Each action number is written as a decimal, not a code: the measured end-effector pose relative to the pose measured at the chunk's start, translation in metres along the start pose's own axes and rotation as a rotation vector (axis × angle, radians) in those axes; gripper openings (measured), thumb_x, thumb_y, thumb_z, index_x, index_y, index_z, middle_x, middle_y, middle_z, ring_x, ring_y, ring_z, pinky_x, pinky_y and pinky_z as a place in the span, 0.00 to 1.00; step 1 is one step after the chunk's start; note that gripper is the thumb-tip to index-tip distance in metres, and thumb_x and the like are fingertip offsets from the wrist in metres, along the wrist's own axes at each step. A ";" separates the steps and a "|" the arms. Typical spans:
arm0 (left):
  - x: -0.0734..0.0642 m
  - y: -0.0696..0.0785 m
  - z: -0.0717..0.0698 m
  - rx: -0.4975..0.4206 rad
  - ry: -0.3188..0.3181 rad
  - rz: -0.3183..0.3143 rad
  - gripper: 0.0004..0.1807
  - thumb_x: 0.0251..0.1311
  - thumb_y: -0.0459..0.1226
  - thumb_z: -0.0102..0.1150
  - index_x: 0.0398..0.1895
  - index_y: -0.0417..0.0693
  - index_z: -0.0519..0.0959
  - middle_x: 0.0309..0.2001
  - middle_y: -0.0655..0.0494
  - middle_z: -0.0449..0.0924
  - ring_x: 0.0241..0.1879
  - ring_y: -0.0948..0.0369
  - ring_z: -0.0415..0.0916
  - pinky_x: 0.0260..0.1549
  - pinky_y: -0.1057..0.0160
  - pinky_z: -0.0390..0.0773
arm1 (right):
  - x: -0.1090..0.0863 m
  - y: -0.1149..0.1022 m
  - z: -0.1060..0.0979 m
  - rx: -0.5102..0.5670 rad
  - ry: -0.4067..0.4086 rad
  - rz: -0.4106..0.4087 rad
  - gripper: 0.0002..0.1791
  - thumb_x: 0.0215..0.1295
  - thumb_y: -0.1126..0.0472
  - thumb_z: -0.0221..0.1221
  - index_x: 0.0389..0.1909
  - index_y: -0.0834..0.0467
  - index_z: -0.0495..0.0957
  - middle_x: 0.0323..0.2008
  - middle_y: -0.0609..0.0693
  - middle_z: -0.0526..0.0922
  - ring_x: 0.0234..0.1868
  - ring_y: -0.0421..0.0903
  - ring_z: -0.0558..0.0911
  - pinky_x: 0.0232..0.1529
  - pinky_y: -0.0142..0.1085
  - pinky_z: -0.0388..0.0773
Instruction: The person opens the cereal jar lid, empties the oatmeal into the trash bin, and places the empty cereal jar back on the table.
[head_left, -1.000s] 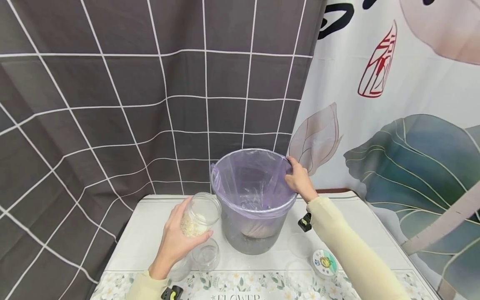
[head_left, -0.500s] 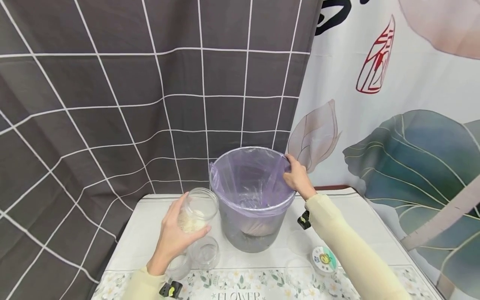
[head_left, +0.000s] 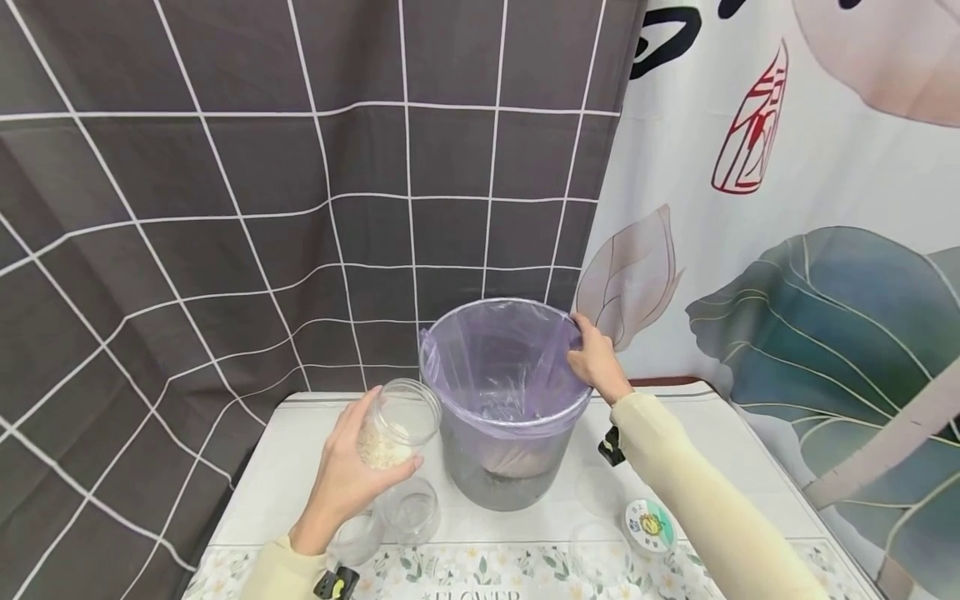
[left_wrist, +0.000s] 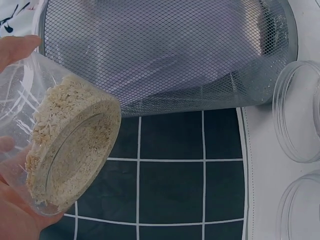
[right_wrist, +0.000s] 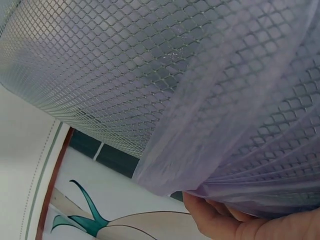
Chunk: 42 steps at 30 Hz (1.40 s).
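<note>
My left hand (head_left: 345, 475) holds a clear plastic jar (head_left: 412, 408) tilted, its open mouth toward the trash can's near left rim. Pale grains that look like rice (left_wrist: 75, 125) lie banked against the bottom and one side of the jar. A grey wire-mesh trash can (head_left: 502, 492) stands upright, lined with a thin purple trash bag (head_left: 495, 354) folded out over its rim. At the right side of that rim my right hand (head_left: 598, 362) grips, thumb at the top edge; in the right wrist view its fingers (right_wrist: 215, 220) show beneath the bag's overhanging edge.
Two clear open jars (head_left: 411, 508) stand below my left hand. Right of the trash can lie clear round lids (head_left: 598, 490) and a round container with a printed cartoon label (head_left: 649, 526). Hanging cloths, one a dark grid (head_left: 375, 225), rise behind the table (head_left: 277, 467).
</note>
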<state>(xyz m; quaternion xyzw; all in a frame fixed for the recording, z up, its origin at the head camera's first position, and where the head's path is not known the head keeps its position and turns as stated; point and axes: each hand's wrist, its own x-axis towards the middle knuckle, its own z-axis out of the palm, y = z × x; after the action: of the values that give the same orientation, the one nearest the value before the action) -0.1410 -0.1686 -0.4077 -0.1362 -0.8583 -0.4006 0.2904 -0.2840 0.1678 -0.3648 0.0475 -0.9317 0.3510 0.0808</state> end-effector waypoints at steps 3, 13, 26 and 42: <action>0.001 0.000 -0.001 0.005 0.003 0.014 0.56 0.25 0.44 0.78 0.66 0.59 0.60 0.57 0.52 0.69 0.55 0.52 0.68 0.52 0.42 0.69 | -0.001 -0.001 0.000 0.006 -0.002 0.004 0.37 0.49 0.69 0.45 0.66 0.61 0.55 0.61 0.67 0.64 0.61 0.67 0.63 0.60 0.56 0.62; 0.001 0.001 -0.005 0.066 0.011 0.065 0.56 0.24 0.45 0.78 0.67 0.56 0.61 0.57 0.50 0.69 0.55 0.51 0.68 0.51 0.43 0.70 | -0.001 -0.001 0.003 0.007 -0.003 -0.004 0.37 0.48 0.70 0.46 0.66 0.62 0.55 0.61 0.68 0.65 0.60 0.68 0.64 0.59 0.56 0.63; 0.013 0.007 -0.008 0.123 0.019 0.175 0.56 0.24 0.48 0.76 0.65 0.49 0.62 0.54 0.47 0.71 0.53 0.51 0.69 0.48 0.44 0.73 | 0.000 -0.003 0.000 0.003 -0.012 0.012 0.38 0.48 0.71 0.46 0.66 0.63 0.55 0.61 0.68 0.63 0.61 0.68 0.62 0.60 0.56 0.62; 0.026 0.011 -0.013 0.206 -0.021 0.259 0.57 0.23 0.51 0.74 0.65 0.47 0.62 0.55 0.50 0.73 0.47 0.54 0.71 0.42 0.51 0.76 | -0.002 -0.005 -0.001 0.019 -0.008 0.012 0.37 0.48 0.70 0.46 0.66 0.62 0.56 0.60 0.69 0.64 0.60 0.68 0.63 0.60 0.57 0.61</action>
<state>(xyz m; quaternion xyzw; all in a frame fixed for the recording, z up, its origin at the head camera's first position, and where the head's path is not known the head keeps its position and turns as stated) -0.1520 -0.1717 -0.3787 -0.2195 -0.8731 -0.2682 0.3430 -0.2808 0.1643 -0.3612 0.0443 -0.9288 0.3603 0.0748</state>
